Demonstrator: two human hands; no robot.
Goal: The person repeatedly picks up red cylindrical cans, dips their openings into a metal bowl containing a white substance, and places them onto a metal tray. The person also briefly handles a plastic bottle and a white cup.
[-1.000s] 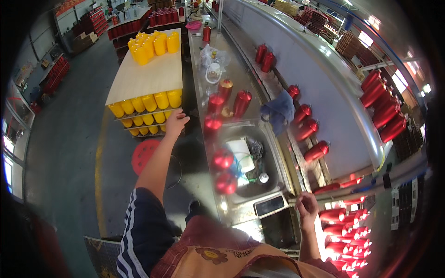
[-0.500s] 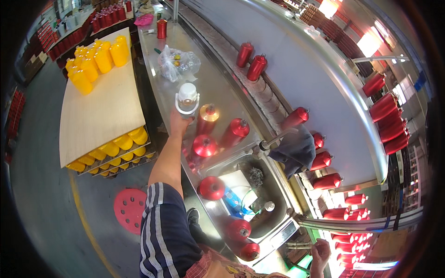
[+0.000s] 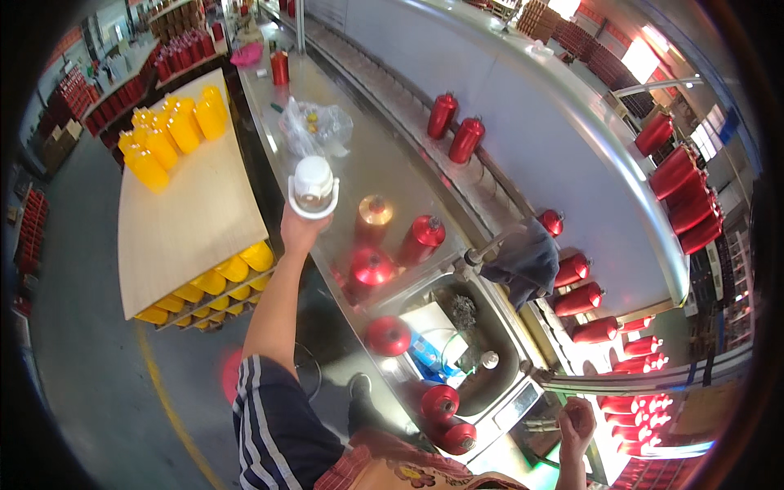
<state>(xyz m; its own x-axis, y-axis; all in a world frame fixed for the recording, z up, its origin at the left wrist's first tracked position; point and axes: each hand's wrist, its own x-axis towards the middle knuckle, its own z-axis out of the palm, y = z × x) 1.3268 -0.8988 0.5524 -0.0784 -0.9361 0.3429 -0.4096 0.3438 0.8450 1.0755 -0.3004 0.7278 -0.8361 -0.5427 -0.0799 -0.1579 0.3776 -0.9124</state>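
Observation:
My left arm reaches forward along the counter's left edge. My left hand [image 3: 301, 232] is closed around a bottle with a white cap [image 3: 314, 184] and a white loop handle; the hand hides most of its body. To the right of it on the counter stand a gold-topped red bottle [image 3: 373, 219] and two red bottles, one farther right [image 3: 423, 238] and one nearer [image 3: 370, 268]. At the lower right my right hand [image 3: 576, 425] hangs with its fingers curled in a loose fist, and nothing shows in it.
A steel sink [image 3: 510, 359] holds a blue-and-white packet [image 3: 433, 356] and a dark scrubber [image 3: 463, 310]. Red bottles stand along its left rim. A dark cloth [image 3: 523, 265] hangs by the tap. Yellow bottles [image 3: 184, 131] stand on a board at left; a clear plastic bag [image 3: 318, 131] lies ahead.
My left hand has carried the white-capped bottle to the left, away from the gold-topped red bottle. The whole view has shifted slightly. My right hand stays curled at the lower right.

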